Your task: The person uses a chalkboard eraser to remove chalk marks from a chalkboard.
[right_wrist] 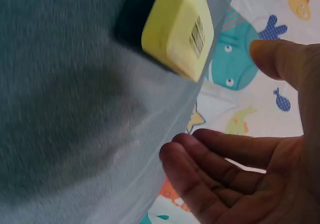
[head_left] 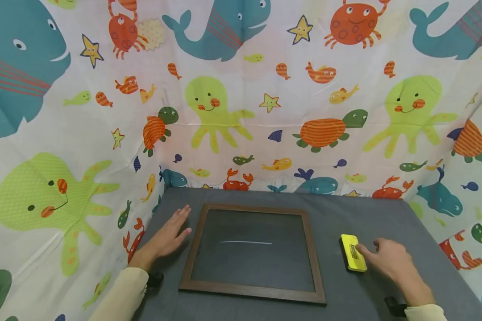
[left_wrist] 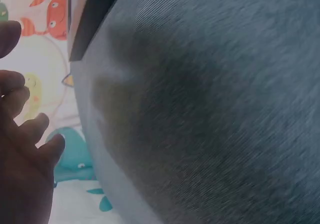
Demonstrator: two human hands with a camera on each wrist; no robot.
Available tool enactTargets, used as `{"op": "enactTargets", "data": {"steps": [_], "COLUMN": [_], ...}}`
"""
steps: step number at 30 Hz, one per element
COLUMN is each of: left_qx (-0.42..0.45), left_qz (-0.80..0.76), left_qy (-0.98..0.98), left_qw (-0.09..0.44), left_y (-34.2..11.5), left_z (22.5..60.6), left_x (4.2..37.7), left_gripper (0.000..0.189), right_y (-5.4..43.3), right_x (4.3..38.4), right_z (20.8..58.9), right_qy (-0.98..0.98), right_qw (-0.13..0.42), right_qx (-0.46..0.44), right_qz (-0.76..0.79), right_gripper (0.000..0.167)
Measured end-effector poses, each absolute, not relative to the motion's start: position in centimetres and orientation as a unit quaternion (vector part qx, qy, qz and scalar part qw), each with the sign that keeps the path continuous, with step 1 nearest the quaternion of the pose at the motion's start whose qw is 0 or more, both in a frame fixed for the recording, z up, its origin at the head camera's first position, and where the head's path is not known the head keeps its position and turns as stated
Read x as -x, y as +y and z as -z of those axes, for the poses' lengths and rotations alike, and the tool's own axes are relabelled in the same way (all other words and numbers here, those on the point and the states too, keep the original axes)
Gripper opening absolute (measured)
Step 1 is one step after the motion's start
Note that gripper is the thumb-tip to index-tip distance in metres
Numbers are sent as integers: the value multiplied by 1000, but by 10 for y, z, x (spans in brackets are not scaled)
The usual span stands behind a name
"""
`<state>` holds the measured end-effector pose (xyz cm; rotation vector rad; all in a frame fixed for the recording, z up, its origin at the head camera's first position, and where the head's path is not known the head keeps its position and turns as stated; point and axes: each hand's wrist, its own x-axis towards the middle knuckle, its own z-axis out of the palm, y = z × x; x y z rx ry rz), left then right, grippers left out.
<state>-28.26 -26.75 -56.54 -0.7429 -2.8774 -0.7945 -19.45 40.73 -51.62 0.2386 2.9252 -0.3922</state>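
Grey table (head_left: 345, 214): stretches beneath left hand (head_left: 168, 236) and right hand (head_left: 391, 263).
Framed blackboard (head_left: 251, 265): flat between them, apparently for either to reach.
Left hand: fingers straight, empty, beside the board.
Right hand: thumb and fingers wide apart, gripping nothing.
Yellow eraser (head_left: 353, 253): by the right thumb, seemingly kept handy.
White line (head_left: 246, 242): between both hands.

One framed board (head_left: 257, 265), one white line (head_left: 246, 242), one eraser (head_left: 351, 255)

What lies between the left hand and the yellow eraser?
The head view shows the dark framed board, with one pale line on it, between the left hand and yellow eraser; bare grey tabletop shows either side.
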Motion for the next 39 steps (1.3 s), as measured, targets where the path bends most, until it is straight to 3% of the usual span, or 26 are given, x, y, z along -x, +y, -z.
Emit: {"op": "enactTargets", "data": {"steps": [11,28,39], "left_qx": [251,270,269], "left_qz": [259,237,230], "left_qy": [-932,-932,-934], "left_qw": [-26,-44,-53], "left_y": [-259,-255,-254], "left_z": [583,589,585], "left_x": [275,269,269], "left_gripper": [68,64,63], "right_y": [387,363,357], "right_x": [198,204,207], "right_z": [531,544,537], "right_qy": [977,976,976], "right_qw": [117,91,87], "right_qx": [-105,-126,-140], "right_qz": [143,152,142], "right_gripper": [102,78,77]}}
